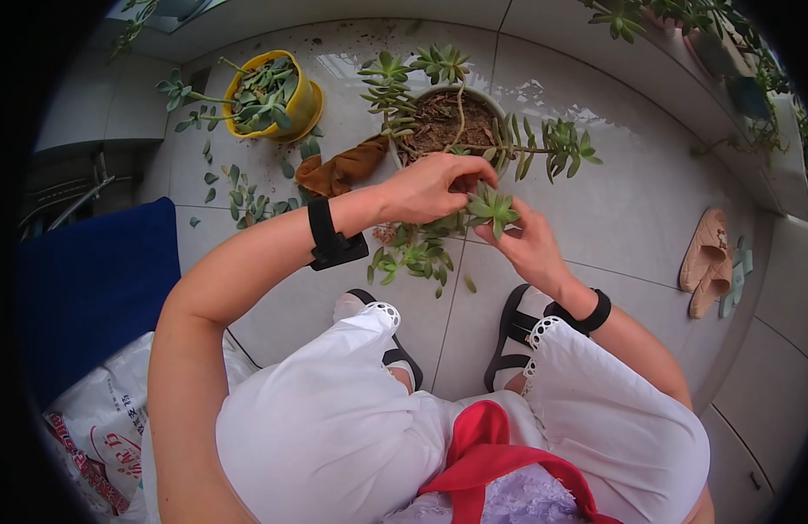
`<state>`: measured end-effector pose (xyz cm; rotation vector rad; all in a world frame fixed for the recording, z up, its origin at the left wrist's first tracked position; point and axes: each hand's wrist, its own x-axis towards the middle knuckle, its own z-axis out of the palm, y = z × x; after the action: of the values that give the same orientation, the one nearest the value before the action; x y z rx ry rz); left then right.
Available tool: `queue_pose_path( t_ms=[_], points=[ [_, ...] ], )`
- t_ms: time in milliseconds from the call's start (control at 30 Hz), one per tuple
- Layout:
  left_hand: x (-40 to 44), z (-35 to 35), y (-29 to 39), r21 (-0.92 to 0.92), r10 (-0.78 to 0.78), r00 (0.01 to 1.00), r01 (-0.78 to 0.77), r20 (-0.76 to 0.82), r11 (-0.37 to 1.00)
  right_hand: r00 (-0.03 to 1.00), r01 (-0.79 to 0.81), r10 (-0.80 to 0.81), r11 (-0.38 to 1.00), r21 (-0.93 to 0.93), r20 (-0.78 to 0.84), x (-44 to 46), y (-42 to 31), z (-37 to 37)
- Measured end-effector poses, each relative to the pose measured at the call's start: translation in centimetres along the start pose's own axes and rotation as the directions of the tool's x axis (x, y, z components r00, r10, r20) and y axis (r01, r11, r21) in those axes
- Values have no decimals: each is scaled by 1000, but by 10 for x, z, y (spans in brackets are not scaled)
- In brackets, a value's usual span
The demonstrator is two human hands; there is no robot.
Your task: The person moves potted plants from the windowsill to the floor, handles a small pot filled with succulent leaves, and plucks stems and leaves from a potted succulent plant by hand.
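A green succulent rosette (493, 210) hangs over the near rim of a round pot (487, 100) filled with brown soil. My right hand (535, 249) is closed on the rosette from the right, thumb and fingers around its outer leaves. From the left, my left hand (434, 188) reaches over the pot's rim with curled fingers at the base of the same succulent; its fingertips are partly hidden. Long leafy stems (543, 148) spread from the pot to both sides. Below my hands, more succulent cuttings (412, 258) lie on the tiles, with a loose leaf (470, 284) beside them.
A yellow pot (312, 109) with a drooping succulent stands at the back left. Fallen leaves (242, 196) and a brown cloth (343, 170) lie near it. Slippers (708, 262) rest at the right. A blue panel (98, 288) and white plastic bag (107, 428) are at the left.
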<state>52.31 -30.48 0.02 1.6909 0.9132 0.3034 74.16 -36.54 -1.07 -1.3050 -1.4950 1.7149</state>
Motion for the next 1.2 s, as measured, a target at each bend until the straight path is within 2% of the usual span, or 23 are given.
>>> queue_pose_path(
  t_ms=[67,167,233,267,333,467,533,567,633,733,833,933,1033,1200],
  points=[
    [-2,1,4,-85,27,1000,-27,-6,996,999,-31,30,998,-53,-21,-1,-1,-1],
    [-1,3,-7,29,190,982,-190,-15,981,995,-101,100,993,-56,-27,-1,0,-4],
    [-4,0,-3,-33,91,996,-91,-5,995,987,-160,160,987,-1,-8,-1,5,-6],
    [-5,-1,-2,-64,41,999,-40,3,997,990,-138,138,990,-32,4,-2,6,-7],
    [-4,-2,-4,-7,59,998,-59,15,998,995,-93,96,992,-90,31,-3,-4,-5],
    [-4,-3,-5,-10,91,996,-91,17,996,1000,-14,14,999,-34,1,-1,2,-1],
    [-4,-3,-5,-91,53,998,-51,18,995,999,9,-8,999,32,-39,0,2,4],
    [-4,-4,-5,-132,33,999,-30,20,991,999,-16,17,1000,22,-44,0,2,4],
    [-4,-3,-5,-94,48,999,-50,-16,994,996,-66,66,998,3,-55,4,1,3],
    [-3,-4,-5,-83,53,998,-55,-32,995,996,-60,58,998,-25,-69,7,3,4],
    [-1,-2,-6,-93,65,995,-71,-71,993,996,17,-37,973,-230,-85,5,-2,7],
    [1,-1,-6,-114,38,997,-45,-61,992,988,86,-101,988,-128,-113,6,14,11],
    [1,-1,-5,-97,63,997,-67,-39,993,991,67,-73,996,-58,-112,7,18,7],
    [-2,-2,-1,-81,91,996,-91,-4,993,977,154,-165,984,-87,-137,7,0,3]
  ],
)
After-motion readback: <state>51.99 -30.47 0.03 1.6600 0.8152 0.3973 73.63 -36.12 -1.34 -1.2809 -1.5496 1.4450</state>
